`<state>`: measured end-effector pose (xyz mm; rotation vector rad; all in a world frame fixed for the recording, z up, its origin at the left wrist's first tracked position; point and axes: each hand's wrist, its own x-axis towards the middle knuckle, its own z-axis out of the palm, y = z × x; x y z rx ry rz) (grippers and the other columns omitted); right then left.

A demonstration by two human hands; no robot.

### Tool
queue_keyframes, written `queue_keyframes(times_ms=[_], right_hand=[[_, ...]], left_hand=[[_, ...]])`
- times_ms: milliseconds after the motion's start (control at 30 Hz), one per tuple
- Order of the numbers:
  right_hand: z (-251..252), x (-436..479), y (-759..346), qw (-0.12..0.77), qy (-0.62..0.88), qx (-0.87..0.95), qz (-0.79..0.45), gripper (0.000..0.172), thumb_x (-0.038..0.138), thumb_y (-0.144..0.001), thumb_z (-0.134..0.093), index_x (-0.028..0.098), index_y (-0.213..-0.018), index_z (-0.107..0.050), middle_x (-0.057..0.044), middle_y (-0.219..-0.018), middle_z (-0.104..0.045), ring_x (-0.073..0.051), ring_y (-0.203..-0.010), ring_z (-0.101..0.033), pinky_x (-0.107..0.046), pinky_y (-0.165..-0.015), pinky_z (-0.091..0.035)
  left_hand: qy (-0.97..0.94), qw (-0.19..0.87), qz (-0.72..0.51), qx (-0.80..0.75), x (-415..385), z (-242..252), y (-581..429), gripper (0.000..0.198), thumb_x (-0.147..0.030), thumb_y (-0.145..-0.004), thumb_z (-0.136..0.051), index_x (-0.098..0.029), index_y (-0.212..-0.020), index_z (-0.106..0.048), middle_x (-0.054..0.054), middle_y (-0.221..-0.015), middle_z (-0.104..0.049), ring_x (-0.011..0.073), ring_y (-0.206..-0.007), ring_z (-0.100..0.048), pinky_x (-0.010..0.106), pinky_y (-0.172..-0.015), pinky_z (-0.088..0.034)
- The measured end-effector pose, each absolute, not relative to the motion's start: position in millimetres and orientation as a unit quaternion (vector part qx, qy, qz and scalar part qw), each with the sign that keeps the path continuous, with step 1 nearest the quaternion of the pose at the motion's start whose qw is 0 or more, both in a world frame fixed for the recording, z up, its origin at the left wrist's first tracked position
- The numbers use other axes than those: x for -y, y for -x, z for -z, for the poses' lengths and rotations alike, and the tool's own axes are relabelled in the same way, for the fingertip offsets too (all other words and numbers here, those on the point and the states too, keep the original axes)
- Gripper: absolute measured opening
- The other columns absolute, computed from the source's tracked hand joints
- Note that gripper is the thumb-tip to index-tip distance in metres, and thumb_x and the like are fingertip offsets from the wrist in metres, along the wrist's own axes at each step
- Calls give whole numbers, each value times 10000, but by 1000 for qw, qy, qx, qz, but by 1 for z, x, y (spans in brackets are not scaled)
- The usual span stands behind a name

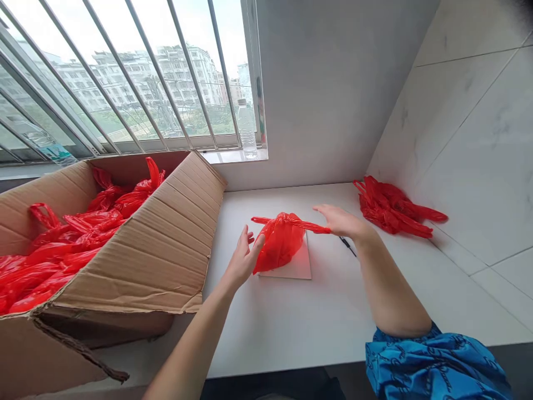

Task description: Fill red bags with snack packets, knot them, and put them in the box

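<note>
A knotted red plastic bag point(278, 244) sits on a thin white square board point(297, 268). Its two tied ends stick out sideways from the knot on top. My left hand point(242, 256) is at the bag's left side, fingers apart, with the thumb close to or against the plastic. On the other side, my right hand point(340, 221) has its fingers stretched out toward the bag. The right tied end reaches my right palm; whether it touches or merely passes behind cannot be made out. What the bag contains is hidden.
At left stands an open cardboard box point(166, 233) filled with red plastic bags point(70, 244). More crumpled red bags point(391, 205) lie against the tiled wall. A black pen point(348, 246) rests on the white table point(287, 328). A plastic bottle point(247, 130) stands on the windowsill.
</note>
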<state>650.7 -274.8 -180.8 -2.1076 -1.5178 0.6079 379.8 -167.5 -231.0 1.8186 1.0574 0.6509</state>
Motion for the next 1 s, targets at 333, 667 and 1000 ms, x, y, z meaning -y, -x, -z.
queue_keyframes(times_ms=[333, 667, 1000], right_hand=[[223, 238, -592, 273, 644, 698, -152, 1034, 703, -782, -630, 192, -1574, -205, -183, -1393, -533, -334, -1375, -416, -557, -1158, -261], [291, 240, -584, 180, 671, 708, -128, 893, 769, -885, -349, 259, -1589, -142, -41, -1658, -103, -265, -1531, -57, -514, -1233, -81], [295, 239, -578, 169, 676, 702, -149, 823, 727, -936, -254, 232, -1586, -162, -45, -1647, -137, -233, -1532, -55, -505, -1239, -54]], left_hand=[[-896, 166, -274, -308, 163, 232, -407, 360, -209, -925, -451, -248, -1256, -588, 70, -1219, -667, 233, -1155, -594, 450, -1082, -388], [-935, 72, -149, -315, 171, 287, -401, 606, -342, -971, -394, -196, -1547, -273, 144, -1619, -231, 282, -1504, -207, 542, -1204, -196], [-937, 51, -111, -326, 169, 294, -402, 624, -316, -959, -381, -148, -1549, -273, 146, -1621, -206, 282, -1511, -186, 531, -1223, -168]])
